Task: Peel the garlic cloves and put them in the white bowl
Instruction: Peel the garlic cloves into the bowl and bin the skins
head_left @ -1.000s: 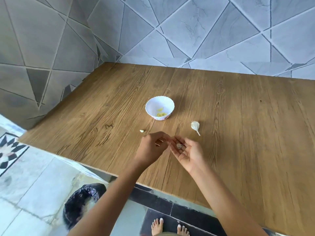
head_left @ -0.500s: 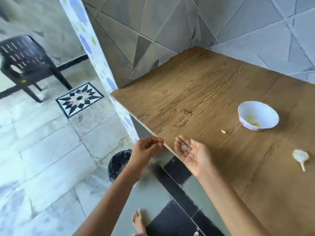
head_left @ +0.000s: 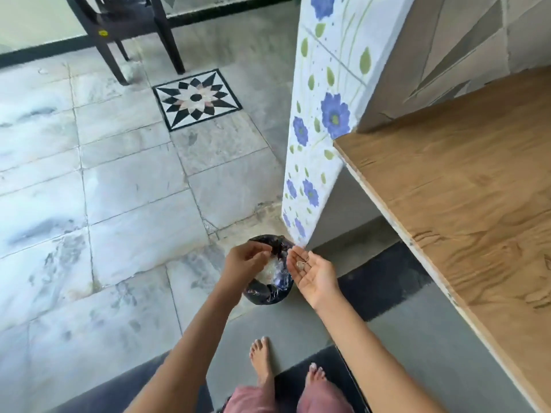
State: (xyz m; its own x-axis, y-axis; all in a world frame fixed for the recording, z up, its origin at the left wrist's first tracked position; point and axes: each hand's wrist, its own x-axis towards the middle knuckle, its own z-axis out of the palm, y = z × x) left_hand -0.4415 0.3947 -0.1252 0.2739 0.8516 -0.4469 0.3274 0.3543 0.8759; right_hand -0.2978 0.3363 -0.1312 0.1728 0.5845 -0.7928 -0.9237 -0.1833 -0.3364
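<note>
Left hand (head_left: pixel 246 262) hovers over the bin (head_left: pixel 265 295), fingers curled, tips bunched together; it is blurred, so cannot tell if that grip pinches anything. Right hand (head_left: pixel 313 274) is just beside it, palm up, grip apart, fingers straight and relaxed, over the bin's right edge. Garlic bit (head_left: pixel 299 264), small and pale, lies on the right fingers; clove or skin, cannot tell. Bin is lined with a dark bag with something pale inside, and stands on the floor (head_left: pixel 119 189) at the foot of a flowered pillar (head_left: pixel 325 99). Counter (head_left: pixel 462 204), wood-grain, is to the right, apart from both hands. Bare feet (head_left: pixel 262 362) show below the hands. Dark chair (head_left: pixel 125 22) is far back left, with a star tile (head_left: pixel 196 98) between it and the bin.
</note>
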